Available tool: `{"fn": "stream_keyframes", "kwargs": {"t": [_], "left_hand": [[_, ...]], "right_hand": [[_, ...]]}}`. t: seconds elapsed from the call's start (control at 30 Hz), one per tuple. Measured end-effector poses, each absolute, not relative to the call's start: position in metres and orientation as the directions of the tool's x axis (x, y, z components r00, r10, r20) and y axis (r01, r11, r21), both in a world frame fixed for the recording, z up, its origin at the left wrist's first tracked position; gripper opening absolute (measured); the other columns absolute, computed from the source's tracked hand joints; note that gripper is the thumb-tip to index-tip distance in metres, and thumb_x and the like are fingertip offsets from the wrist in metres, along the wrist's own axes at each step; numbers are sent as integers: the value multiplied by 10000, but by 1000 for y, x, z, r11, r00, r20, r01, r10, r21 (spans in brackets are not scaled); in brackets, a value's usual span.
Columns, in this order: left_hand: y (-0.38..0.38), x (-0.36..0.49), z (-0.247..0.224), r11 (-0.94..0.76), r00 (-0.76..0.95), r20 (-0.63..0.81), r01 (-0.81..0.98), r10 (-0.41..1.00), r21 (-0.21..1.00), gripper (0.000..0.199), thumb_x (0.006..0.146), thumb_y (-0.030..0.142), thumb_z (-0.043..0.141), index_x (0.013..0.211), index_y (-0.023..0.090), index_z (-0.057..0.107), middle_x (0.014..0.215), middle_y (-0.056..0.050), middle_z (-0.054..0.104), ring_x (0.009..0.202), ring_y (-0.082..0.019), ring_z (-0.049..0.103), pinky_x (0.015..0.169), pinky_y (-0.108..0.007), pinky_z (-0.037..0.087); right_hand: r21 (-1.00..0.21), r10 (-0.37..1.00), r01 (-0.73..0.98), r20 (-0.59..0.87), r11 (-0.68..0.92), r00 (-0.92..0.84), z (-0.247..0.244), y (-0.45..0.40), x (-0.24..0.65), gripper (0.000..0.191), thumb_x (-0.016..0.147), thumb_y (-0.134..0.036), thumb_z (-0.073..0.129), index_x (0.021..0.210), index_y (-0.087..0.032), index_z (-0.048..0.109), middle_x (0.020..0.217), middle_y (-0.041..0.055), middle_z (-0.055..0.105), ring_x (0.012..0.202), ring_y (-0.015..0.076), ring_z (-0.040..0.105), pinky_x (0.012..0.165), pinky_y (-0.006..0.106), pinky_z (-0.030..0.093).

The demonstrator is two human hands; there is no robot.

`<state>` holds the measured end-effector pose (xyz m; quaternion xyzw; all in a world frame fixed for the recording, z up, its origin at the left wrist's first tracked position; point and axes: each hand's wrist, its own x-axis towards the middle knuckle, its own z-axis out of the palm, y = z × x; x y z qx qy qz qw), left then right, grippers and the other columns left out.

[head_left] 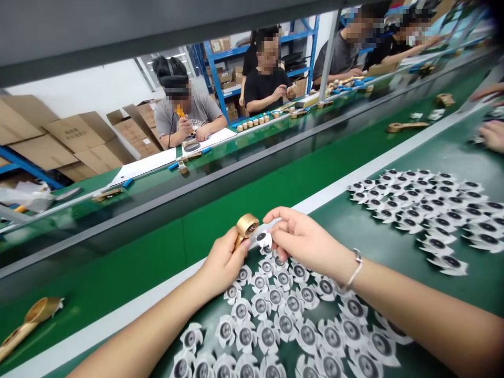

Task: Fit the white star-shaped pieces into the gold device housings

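My left hand is closed round the handle of a gold-coloured housing with a round, hollow head. Dark parts show inside that head, too small to make out. Just to its right, my right hand pinches a white fan impeller with a dark round centre. The impeller is close to the housing's head; whether they touch I cannot tell. Below both hands, many more white impellers lie spread on the green table. A bracelet is on my right wrist.
A second group of impellers lies to the right. The green conveyor belt carries gold housings at left and far right. Co-workers sit across the line. Another person's hand is at the right edge. A grey beam crosses overhead.
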<state>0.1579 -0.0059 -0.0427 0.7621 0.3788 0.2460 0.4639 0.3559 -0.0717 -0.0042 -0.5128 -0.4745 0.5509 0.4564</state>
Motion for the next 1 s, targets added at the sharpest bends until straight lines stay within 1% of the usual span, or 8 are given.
{"fn": "stream_keyframes", "kwargs": {"t": [0.1,0.17,0.33,0.47,0.67,0.87,0.93,1.0], "left_hand": [[-10,157,-35,-471,630,88,472,771,745,197,953,374,449,914,186,495,687,27,529,594,-117,473,577,-231,349],[-12,158,-30,-529,659,104,488,745,694,189,959,360,429,909,187,488,705,24,523,614,-120,468,595,-240,348],[-14,159,-25,-591,707,90,505,701,629,150,959,305,415,996,187,499,801,2,561,677,-131,496,621,-246,363],[-15,156,-27,-664,723,152,503,674,554,103,943,239,430,1014,200,493,814,6,571,684,-128,525,618,-232,376],[-13,152,-27,-769,751,236,510,617,385,213,912,158,425,1115,198,475,909,-30,614,768,-157,600,656,-245,436],[-13,151,-24,-807,782,258,467,567,361,249,908,135,401,1139,204,464,999,-46,640,868,-172,630,744,-264,482],[-15,150,-23,-815,794,257,446,551,370,251,902,131,399,1131,209,464,1019,-52,643,892,-180,631,773,-272,485],[-15,149,-23,-807,802,241,427,546,409,250,904,141,399,1131,221,468,1015,-49,644,886,-181,630,779,-274,483]], "right_hand": [[-984,986,-68,-162,-164,-32,-2,-77,353,260,809,-130,474,1055,-199,431,609,-73,558,449,96,531,457,179,401],[-983,986,-73,-168,-169,-16,-1,-78,353,263,814,-133,482,1062,-204,434,614,-71,571,459,103,542,461,186,409],[-978,981,-84,-194,-193,6,3,-77,353,251,820,-85,471,1043,-197,444,561,-76,562,457,103,541,448,169,382],[-970,977,-126,-212,-209,12,3,-78,351,286,822,-60,462,1071,-197,428,556,-71,571,468,116,559,455,173,393],[-953,972,-201,-233,-228,5,4,-80,349,294,856,-65,463,1114,-189,393,592,-51,588,489,123,577,483,188,436],[-882,966,-395,-243,-258,-90,3,-83,348,320,901,-170,482,1190,-196,347,631,-48,573,489,110,573,517,202,470],[-833,950,-458,-282,-310,-132,1,-84,345,377,868,-186,490,1212,-201,334,616,-51,561,476,111,572,505,195,456],[-782,933,-509,-309,-360,-185,0,-84,343,455,815,-209,514,1225,-201,318,609,-49,560,469,116,578,494,187,436]]}}
